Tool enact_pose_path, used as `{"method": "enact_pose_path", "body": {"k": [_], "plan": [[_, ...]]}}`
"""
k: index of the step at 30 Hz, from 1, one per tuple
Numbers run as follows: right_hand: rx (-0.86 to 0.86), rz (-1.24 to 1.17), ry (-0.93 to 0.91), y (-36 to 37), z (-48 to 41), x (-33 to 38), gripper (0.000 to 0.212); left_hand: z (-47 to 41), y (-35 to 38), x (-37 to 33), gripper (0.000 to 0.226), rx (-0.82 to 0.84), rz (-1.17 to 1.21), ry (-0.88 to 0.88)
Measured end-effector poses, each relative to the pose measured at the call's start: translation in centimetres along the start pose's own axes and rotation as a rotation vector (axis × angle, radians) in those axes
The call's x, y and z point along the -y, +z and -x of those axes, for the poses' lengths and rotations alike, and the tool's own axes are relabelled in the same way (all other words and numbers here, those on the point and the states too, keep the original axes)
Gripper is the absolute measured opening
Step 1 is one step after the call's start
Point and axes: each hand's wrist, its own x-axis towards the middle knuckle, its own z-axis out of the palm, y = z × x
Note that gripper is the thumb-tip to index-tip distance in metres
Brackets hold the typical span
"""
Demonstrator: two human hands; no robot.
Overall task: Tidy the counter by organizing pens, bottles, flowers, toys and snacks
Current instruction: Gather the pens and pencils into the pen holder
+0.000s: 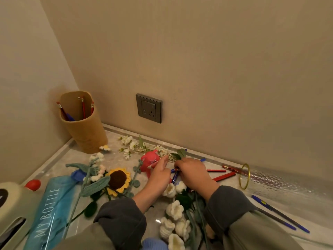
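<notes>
Both hands meet mid-bench: the right hand (193,173) has its grip closed on a blue pen (174,175), and the left hand (159,173) pinches the same pen beside the red toy (150,162). Red pencils (224,176) lie just right of the hands. The tan holder (84,123) stands in the corner of the bench (117,157) with pencils inside.

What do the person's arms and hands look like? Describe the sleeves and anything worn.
Both hands, left hand and right hand, are bare: no gloves, rings or watch visible. Each forearm wears a dark grey sleeve with a loose, bunched cuff, pushed up past the wrist. Nearer the camera, an olive-green outer layer covers the grey sleeves.
</notes>
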Motion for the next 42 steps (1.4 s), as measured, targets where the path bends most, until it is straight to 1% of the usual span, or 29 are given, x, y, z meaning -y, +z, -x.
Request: {"method": "enact_pose_path", "body": {"k": [3, 7, 11, 15, 19, 21, 24, 27, 33, 37, 42], "plan": [[-0.029, 0.023, -0.037, 0.3, 0.1, -0.3, 0.022, -0.1, 0.0, 0.1, 0.067, -0.019, 0.024, 0.007], [-0.025, 0.023, -0.083, 0.3, 0.2, -0.7, 0.024, 0.3, -0.2, -0.1, 0.064, -0.056, 0.046, 0.017], [-0.069, -0.053, -0.044, -0.4, 0.7, -1.1, 0.027, 0.8, -0.3, -0.5, 0.058, -0.072, 0.032, 0.052], [-0.168, -0.227, 0.061, -2.4, 0.8, -0.5, 0.024, 1.2, -0.4, -1.7, 0.056, -0.104, 0.097, 0.086], [-0.288, -0.428, 0.125, -5.2, 0.7, 1.4, 0.02, 2.4, -0.5, -3.5, 0.053, -0.073, 0.166, 0.141], [-0.298, -0.512, 0.137, -6.8, 0.8, 2.4, 0.019, 3.2, -0.6, -4.6, 0.047, -0.054, 0.181, 0.194], [-0.318, -0.695, 0.152, -8.9, 1.0, 3.9, 0.02, 4.6, -1.2, -6.0, 0.028, -0.069, 0.238, 0.295], [-0.328, -0.839, 0.159, -10.4, 1.4, 5.4, 0.022, 5.8, -2.2, -7.0, 0.026, -0.094, 0.23, 0.357], [-0.321, -0.913, 0.044, -12.3, 1.1, 8.7, 0.019, 7.9, -5.8, -8.1, 0.02, -0.175, 0.192, 0.424], [-0.269, -0.816, -0.02, -12.9, 0.1, 11.9, 0.023, 8.7, -9.5, -8.2, 0.017, -0.245, 0.178, 0.434], [-0.229, -0.743, -0.091, -13.1, -1.6, 15.9, 0.025, 9.5, -13.6, -7.9, 0.019, -0.303, 0.182, 0.471]]}}
